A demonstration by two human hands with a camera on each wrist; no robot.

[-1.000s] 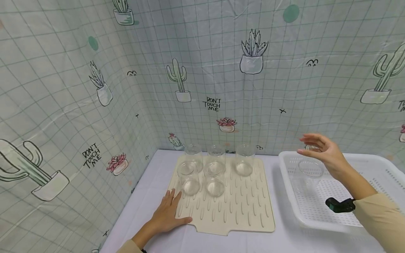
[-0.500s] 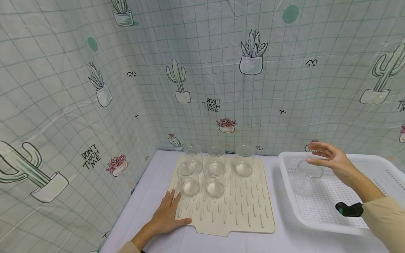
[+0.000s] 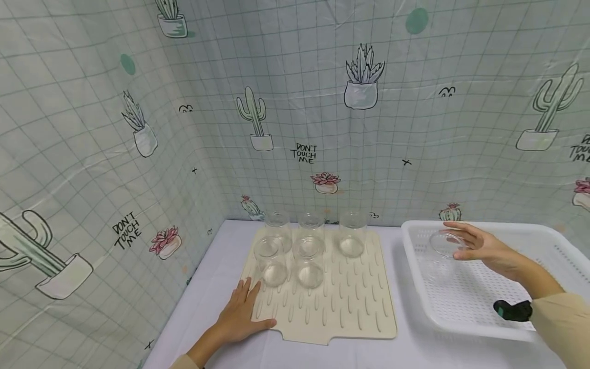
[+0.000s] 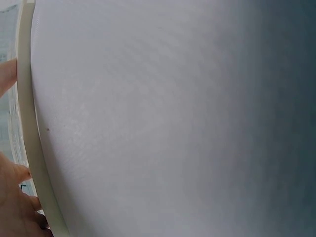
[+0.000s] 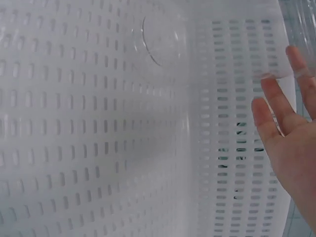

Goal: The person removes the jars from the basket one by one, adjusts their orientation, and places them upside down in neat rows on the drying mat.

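A clear glass (image 3: 443, 247) stands in the left part of a white perforated plastic basket (image 3: 479, 332). My right hand (image 3: 490, 251) is right at its rim, thumb on the near side and fingers on the far side. In the right wrist view, the extended fingers (image 5: 279, 101) overlap the glass's rim, and its round base (image 5: 158, 42) sits low in the basket. My left hand (image 3: 237, 315) rests flat on the front left corner of a beige ridged drying mat (image 3: 350, 307). The left wrist view catches the mat's edge (image 4: 32, 128) and some fingertips.
Two rows of clear glasses stand on the mat: three behind, including one on the right (image 3: 352, 236), and two in front, including one (image 3: 310, 264). A white cloth (image 3: 355, 353) covers the table. A cactus-print curtain (image 3: 286, 61) rises behind and at left.
My right hand first drew back slightly to the right, then came down to the rim of the glass in the basket. My left hand stays on the mat. The head view shifted slightly.
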